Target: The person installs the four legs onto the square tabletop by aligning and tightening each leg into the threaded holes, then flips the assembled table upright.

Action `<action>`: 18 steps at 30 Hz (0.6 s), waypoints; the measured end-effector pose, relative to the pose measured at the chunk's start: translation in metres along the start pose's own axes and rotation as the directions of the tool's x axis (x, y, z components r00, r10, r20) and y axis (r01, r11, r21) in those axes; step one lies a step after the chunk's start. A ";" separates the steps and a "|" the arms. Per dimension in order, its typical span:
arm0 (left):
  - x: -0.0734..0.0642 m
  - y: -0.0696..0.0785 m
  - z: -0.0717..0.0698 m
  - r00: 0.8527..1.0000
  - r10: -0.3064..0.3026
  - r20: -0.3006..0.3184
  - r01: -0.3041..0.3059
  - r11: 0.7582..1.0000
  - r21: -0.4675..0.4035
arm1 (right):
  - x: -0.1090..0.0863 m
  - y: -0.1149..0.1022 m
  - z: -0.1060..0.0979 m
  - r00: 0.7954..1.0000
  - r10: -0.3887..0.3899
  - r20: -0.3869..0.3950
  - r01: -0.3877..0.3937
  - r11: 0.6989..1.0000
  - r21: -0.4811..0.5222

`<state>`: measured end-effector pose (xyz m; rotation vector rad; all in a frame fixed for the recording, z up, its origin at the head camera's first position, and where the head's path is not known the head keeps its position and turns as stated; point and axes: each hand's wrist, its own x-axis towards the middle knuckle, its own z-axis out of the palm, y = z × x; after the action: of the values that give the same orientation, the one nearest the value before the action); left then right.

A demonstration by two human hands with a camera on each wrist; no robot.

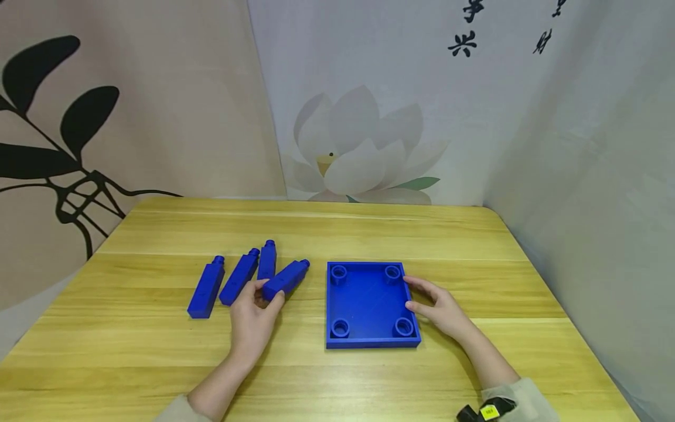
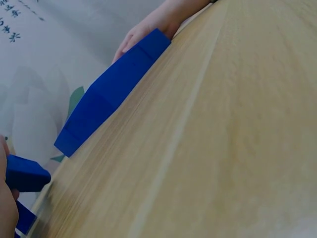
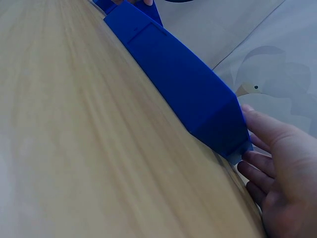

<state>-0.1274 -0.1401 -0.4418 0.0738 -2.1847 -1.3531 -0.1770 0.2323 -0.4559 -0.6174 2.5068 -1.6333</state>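
Note:
My left hand pinches a blue plastic leg between thumb and fingers. The leg is a squared bar with a narrower round tip, pointing away to the right. In the left wrist view that leg shows at the left edge beside part of the hand. A blue square tray-like base lies on the table, low-rimmed, with a round socket in each corner. My right hand touches its right side with thumb and a finger, the fingers loosely extended. In the right wrist view, the fingertips are at the base's corner.
Three similar legs lie left of the base: one farthest left, one in the middle, and one partly behind the held leg. The wooden table backs onto a printed cloth.

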 end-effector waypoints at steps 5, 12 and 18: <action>0.002 0.000 0.000 0.999 0.030 -0.044 -0.031 0.999 -0.036 | -0.001 0.000 0.000 1.000 -0.010 -0.002 0.010 1.000 -0.001; 0.004 0.005 -0.003 0.994 0.091 -0.063 -0.096 0.993 -0.075 | -0.001 -0.001 0.000 1.000 -0.013 0.001 0.013 1.000 0.001; 0.006 0.010 -0.003 0.987 0.138 -0.079 -0.147 0.980 -0.133 | 0.000 -0.001 0.000 1.000 -0.009 0.001 0.009 1.000 -0.010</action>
<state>-0.1288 -0.1398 -0.4298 -0.0859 -1.9928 -1.3954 -0.1764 0.2318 -0.4550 -0.6308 2.5164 -1.6242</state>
